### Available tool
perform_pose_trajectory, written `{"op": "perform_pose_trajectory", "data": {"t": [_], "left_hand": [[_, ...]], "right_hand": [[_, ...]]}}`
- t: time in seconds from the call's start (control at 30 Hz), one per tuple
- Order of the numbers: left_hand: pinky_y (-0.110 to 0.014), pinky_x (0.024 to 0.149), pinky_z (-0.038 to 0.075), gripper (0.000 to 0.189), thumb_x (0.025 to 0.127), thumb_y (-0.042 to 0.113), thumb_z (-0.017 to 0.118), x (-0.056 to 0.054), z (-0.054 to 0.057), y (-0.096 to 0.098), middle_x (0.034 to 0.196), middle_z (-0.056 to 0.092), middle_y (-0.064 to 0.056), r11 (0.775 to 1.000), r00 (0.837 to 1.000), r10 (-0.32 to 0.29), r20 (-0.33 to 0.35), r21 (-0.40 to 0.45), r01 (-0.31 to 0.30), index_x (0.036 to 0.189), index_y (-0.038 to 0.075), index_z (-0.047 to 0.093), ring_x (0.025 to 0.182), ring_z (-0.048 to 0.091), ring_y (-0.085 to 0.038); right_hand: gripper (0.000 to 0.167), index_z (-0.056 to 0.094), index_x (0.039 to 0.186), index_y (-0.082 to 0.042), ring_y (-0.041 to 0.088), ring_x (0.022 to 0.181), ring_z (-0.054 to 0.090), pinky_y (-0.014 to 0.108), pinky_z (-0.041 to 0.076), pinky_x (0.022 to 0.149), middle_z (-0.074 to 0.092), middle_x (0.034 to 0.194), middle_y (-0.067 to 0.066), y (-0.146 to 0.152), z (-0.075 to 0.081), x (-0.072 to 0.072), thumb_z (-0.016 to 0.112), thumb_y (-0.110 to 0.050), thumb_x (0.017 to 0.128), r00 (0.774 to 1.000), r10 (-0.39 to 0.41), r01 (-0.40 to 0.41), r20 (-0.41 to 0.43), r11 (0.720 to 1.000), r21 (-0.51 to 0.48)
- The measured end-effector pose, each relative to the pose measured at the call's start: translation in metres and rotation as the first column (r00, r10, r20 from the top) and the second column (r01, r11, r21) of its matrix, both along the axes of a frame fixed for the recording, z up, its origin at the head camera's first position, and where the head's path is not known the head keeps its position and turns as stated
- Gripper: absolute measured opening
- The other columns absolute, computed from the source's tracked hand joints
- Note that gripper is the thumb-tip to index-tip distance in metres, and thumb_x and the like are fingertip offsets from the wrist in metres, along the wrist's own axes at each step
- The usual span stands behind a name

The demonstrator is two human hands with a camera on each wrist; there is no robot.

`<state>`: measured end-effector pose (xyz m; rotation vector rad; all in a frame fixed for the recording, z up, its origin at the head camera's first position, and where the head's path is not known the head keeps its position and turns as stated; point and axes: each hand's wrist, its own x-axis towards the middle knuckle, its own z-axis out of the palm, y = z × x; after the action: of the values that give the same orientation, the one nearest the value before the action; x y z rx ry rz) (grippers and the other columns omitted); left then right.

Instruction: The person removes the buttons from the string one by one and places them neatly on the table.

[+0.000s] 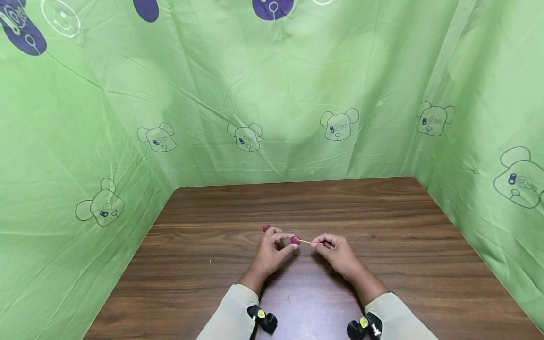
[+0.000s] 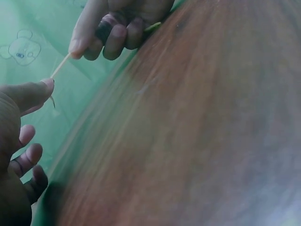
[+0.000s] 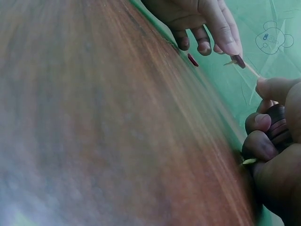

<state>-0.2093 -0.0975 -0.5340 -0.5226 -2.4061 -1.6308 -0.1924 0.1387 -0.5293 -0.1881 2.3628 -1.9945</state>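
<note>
My left hand [image 1: 272, 250] pinches a small dark red disc [image 1: 295, 240] between thumb and index finger, its other fingers loosely bent. A thin pale wooden stick [image 1: 305, 242] runs from the disc to my right hand [image 1: 340, 255], whose thumb and index finger pinch it. In the right wrist view, the stick's pointed tip [image 3: 229, 63] pokes out past the disc [image 3: 239, 61]. My right hand's curled fingers also hold a dark, banded round stack [image 3: 280, 125], mostly hidden. A pale greenish tip [image 3: 249, 161] sticks out below those fingers; what it belongs to is unclear.
Another dark red disc [image 1: 266, 228] lies on the brown wood-grain table [image 1: 204, 283], just beyond my left hand. A tiny pale speck [image 1: 210, 261] is to the left. Green curtains [image 1: 289, 94] with bear outlines enclose the table's back and sides.
</note>
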Motion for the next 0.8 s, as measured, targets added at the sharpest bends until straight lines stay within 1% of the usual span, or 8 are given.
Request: {"op": "perform_pose_trajectory", "data": {"t": [0.17, 0.33, 0.43, 0.5, 0.6, 0.67, 0.73, 0.8], "left_hand": [[-0.036, 0.083, 0.051, 0.024, 0.086, 0.013, 0.093, -0.002, -0.003, -0.002, 0.108, 0.063, -0.016, 1.0, 0.999, 0.026, -0.024, 0.002, -0.026, 0.109, 0.01, 0.087, 0.098, 0.059, -0.037], [-0.037, 0.09, 0.047, 0.024, 0.085, 0.015, 0.094, -0.006, -0.005, -0.006, 0.111, 0.063, -0.011, 0.998, 0.997, 0.059, -0.056, -0.003, -0.059, 0.108, 0.012, 0.087, 0.106, 0.058, -0.03], [-0.037, 0.098, 0.045, 0.024, 0.084, 0.017, 0.095, -0.007, -0.005, -0.008, 0.114, 0.064, -0.01, 0.994, 0.992, 0.103, -0.074, -0.033, -0.106, 0.107, 0.014, 0.088, 0.113, 0.057, -0.025], [-0.041, 0.103, 0.04, 0.024, 0.084, 0.02, 0.095, -0.008, -0.004, -0.01, 0.119, 0.065, -0.01, 0.988, 0.987, 0.137, -0.086, -0.06, -0.142, 0.106, 0.017, 0.088, 0.116, 0.055, -0.024], [-0.054, 0.106, 0.032, 0.022, 0.083, 0.024, 0.095, -0.008, -0.003, -0.012, 0.127, 0.065, -0.013, 0.978, 0.979, 0.178, -0.103, -0.086, -0.187, 0.104, 0.02, 0.088, 0.121, 0.053, -0.029], [-0.061, 0.105, 0.027, 0.021, 0.083, 0.025, 0.095, -0.009, -0.003, -0.014, 0.133, 0.063, -0.016, 0.976, 0.975, 0.194, -0.105, -0.081, -0.203, 0.103, 0.019, 0.088, 0.124, 0.051, -0.035], [-0.067, 0.107, 0.023, 0.021, 0.084, 0.025, 0.094, -0.009, -0.003, -0.015, 0.14, 0.06, -0.019, 0.975, 0.974, 0.206, -0.095, -0.067, -0.213, 0.103, 0.018, 0.088, 0.128, 0.049, -0.041], [-0.069, 0.109, 0.02, 0.021, 0.084, 0.025, 0.094, -0.01, -0.004, -0.015, 0.148, 0.056, -0.02, 0.973, 0.973, 0.221, -0.071, -0.058, -0.225, 0.103, 0.019, 0.088, 0.134, 0.046, -0.044]], "right_hand": [[0.011, 0.074, 0.102, 0.009, 0.003, 0.067, 0.051, 0.018, 0.041, 0.061, 0.062, 0.078, -0.006, 0.0, 0.0, 0.0, 0.075, -0.002, 0.098, 1.0, -0.011, 0.011, 0.008, 1.0, 0.004], [0.012, 0.074, 0.103, 0.01, 0.003, 0.066, 0.05, 0.018, 0.04, 0.06, 0.061, 0.076, -0.006, 0.0, 0.001, 0.0, 0.074, -0.002, 0.098, 1.0, -0.011, 0.011, 0.012, 1.0, 0.002], [0.013, 0.074, 0.103, 0.011, 0.003, 0.067, 0.05, 0.018, 0.04, 0.06, 0.061, 0.076, -0.006, 0.0, 0.001, 0.0, 0.074, -0.002, 0.099, 1.0, -0.009, 0.009, 0.011, 1.0, 0.001], [0.013, 0.074, 0.103, 0.011, 0.003, 0.067, 0.05, 0.018, 0.04, 0.061, 0.061, 0.077, -0.006, 0.0, 0.001, 0.0, 0.074, -0.002, 0.099, 1.0, -0.011, 0.011, 0.011, 1.0, 0.004], [0.012, 0.074, 0.102, 0.01, 0.002, 0.068, 0.051, 0.018, 0.041, 0.061, 0.062, 0.078, -0.006, 0.0, 0.001, 0.0, 0.074, -0.002, 0.098, 1.0, -0.014, 0.013, 0.011, 1.0, 0.006], [0.012, 0.074, 0.102, 0.01, 0.002, 0.068, 0.051, 0.018, 0.041, 0.061, 0.062, 0.078, -0.006, 0.0, 0.001, 0.0, 0.074, -0.002, 0.098, 1.0, -0.013, 0.013, 0.013, 1.0, 0.007], [0.012, 0.074, 0.102, 0.009, 0.002, 0.067, 0.05, 0.017, 0.04, 0.061, 0.062, 0.078, -0.005, 0.0, 0.001, 0.0, 0.074, -0.002, 0.098, 1.0, -0.012, 0.012, 0.014, 1.0, 0.007], [0.012, 0.074, 0.102, 0.009, 0.002, 0.067, 0.05, 0.017, 0.04, 0.06, 0.062, 0.077, -0.005, 0.0, 0.0, 0.0, 0.074, -0.002, 0.098, 1.0, -0.011, 0.011, 0.014, 1.0, 0.01]]}}
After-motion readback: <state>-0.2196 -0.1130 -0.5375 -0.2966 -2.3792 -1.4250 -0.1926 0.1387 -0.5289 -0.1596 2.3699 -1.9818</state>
